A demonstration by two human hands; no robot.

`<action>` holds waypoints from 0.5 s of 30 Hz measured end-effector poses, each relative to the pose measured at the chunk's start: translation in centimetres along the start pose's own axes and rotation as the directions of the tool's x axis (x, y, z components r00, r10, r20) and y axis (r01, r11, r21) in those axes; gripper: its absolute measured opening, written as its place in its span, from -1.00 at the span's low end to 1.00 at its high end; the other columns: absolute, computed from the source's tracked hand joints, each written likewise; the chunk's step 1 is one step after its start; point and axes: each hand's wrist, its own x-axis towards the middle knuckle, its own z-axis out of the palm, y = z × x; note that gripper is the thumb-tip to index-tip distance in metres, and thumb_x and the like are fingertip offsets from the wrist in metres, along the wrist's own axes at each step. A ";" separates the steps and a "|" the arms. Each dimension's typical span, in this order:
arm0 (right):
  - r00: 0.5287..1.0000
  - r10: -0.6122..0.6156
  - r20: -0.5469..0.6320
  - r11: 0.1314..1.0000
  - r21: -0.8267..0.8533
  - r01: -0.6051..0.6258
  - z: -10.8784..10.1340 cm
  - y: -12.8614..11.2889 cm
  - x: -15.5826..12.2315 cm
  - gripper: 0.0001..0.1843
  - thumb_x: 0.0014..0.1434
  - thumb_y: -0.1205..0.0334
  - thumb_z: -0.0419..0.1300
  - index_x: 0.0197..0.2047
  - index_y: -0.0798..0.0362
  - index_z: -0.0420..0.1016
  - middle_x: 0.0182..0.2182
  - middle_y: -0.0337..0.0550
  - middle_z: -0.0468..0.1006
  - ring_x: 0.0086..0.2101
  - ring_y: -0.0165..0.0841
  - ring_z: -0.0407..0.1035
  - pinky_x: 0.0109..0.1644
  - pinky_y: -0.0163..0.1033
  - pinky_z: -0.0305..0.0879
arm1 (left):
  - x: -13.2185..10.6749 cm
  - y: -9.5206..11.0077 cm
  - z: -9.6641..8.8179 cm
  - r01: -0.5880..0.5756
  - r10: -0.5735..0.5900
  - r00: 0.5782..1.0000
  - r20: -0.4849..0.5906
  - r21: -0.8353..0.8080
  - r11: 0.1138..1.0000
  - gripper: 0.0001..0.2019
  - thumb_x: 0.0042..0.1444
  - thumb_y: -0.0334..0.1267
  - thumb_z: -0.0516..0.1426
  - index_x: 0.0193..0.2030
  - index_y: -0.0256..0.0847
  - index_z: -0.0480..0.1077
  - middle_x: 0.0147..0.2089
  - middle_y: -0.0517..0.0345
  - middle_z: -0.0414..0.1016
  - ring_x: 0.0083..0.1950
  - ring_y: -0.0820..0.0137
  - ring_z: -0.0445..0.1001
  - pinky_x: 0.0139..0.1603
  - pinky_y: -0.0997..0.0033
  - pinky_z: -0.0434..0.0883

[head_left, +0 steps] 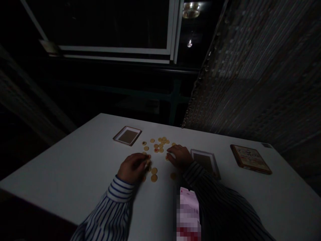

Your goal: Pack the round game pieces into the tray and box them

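Several round, pale wooden discs, like Chinese chess pieces, lie scattered across the middle of the white table (82, 160). One disc (156, 150) bears a red mark, and another disc (144, 143) a dark one. My left hand (131, 168) is closed at the near left of the scatter, thumb and fingers pinching a disc (147, 162); more discs lie partly hidden beside it. Across from it, my right hand (180, 156) curls over the right side of the discs, its fingertips closed at a disc (167, 157) on the table. Dim light blurs the finer markings.
A shallow open box tray (127, 135) lies at the back left. Another tray (205, 163) sits partly under my right forearm. A box lid with lettering (250, 159) rests at the right. Near my right sleeve is a lit phone screen (190, 207). A bead curtain (238, 77) hangs behind.
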 end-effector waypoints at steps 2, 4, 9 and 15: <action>1.000 -0.025 0.007 1.000 -0.007 0.025 -0.3 -0.7 -0.1 -0.76 0.07 0.19 0.06 -0.20 0.03 0.43 -0.23 -0.14 0.48 -0.18 -0.31 0.29 -0.15 -0.21 0.10 | -0.2 -0.1 0.7 -0.163 0.151 0.978 0.147 0.071 0.984 -0.77 -0.02 -0.21 0.09 -0.22 -0.18 0.45 -0.11 0.03 0.48 -0.06 0.28 0.40 -0.02 0.19 0.33; 0.998 -0.054 -0.013 0.999 -0.006 0.054 -0.2 -1.3 -0.2 -0.76 0.06 0.20 0.06 -0.20 0.02 0.43 -0.24 -0.15 0.49 -0.18 -0.32 0.30 -0.15 -0.21 0.09 | -0.3 -0.3 1.4 -0.258 0.222 0.942 0.253 0.119 0.959 -0.78 -0.03 -0.25 0.09 -0.22 -0.19 0.46 -0.06 -0.01 0.45 -0.03 0.26 0.38 -0.02 0.17 0.32; 0.992 -0.091 -0.087 0.995 0.032 0.094 1.1 -1.4 -0.4 -0.79 0.08 0.25 0.03 -0.25 0.04 0.45 -0.31 -0.17 0.51 -0.25 -0.36 0.33 -0.18 -0.24 0.09 | -0.4 -0.6 2.4 -0.331 0.227 0.896 0.382 0.231 0.915 -0.76 -0.05 -0.32 0.09 -0.21 -0.07 0.45 -0.06 0.12 0.46 -0.01 0.23 0.35 0.02 0.08 0.24; 0.988 -0.096 -0.124 0.993 0.051 0.103 2.0 -0.8 -0.5 -0.82 0.07 0.28 0.04 -0.28 0.04 0.45 -0.33 -0.17 0.52 -0.28 -0.37 0.33 -0.21 -0.25 0.09 | -0.4 -0.6 2.4 -0.335 0.161 0.874 0.458 0.329 0.883 -0.75 -0.07 -0.31 0.12 -0.20 0.04 0.45 0.00 0.18 0.42 0.08 0.15 0.27 0.08 -0.06 0.10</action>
